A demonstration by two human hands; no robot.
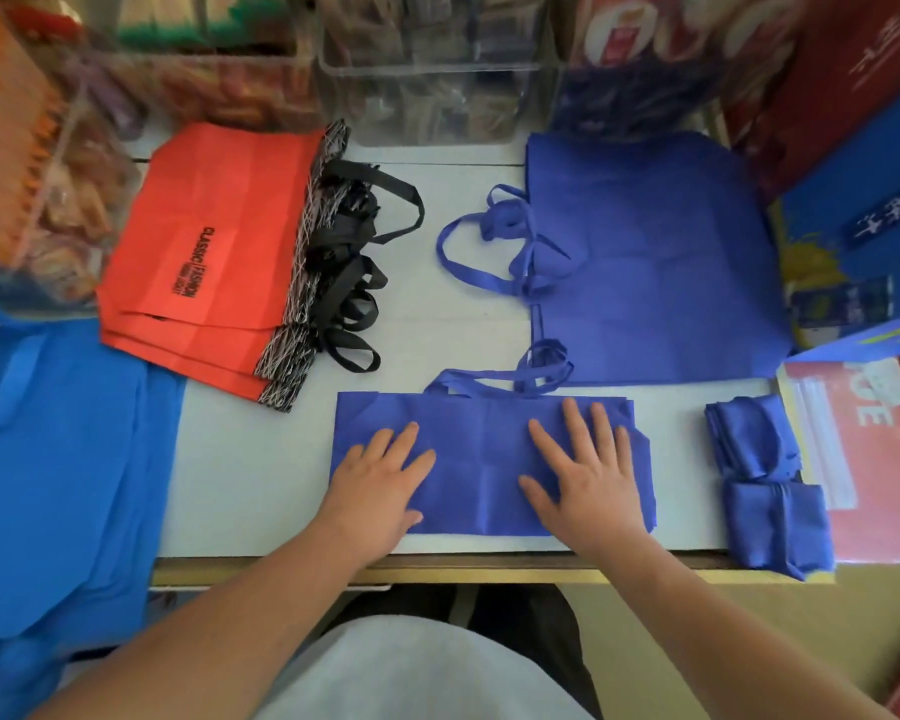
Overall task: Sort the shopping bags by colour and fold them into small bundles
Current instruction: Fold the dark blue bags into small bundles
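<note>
Half-folded blue bag (484, 459) on counter (250, 459), 2 bundles (749, 439) right of it; left hand (380, 480) and right hand (588, 475) press it, fingers (575, 428) straight, gripping nothing; best smoothed crease-free before refolding.

We have our left hand (380, 485) and right hand (588, 480) flat on the half-folded bag (484, 459) at six o'clock on the table (261, 459). The printed bag stack (219, 252) sits at ten, the flat bag pile (655, 262) at two, the folded bundles (752, 439) at four, the overhanging bag pile (58, 459) at eight, the clear bins (437, 85) at twelve
</note>
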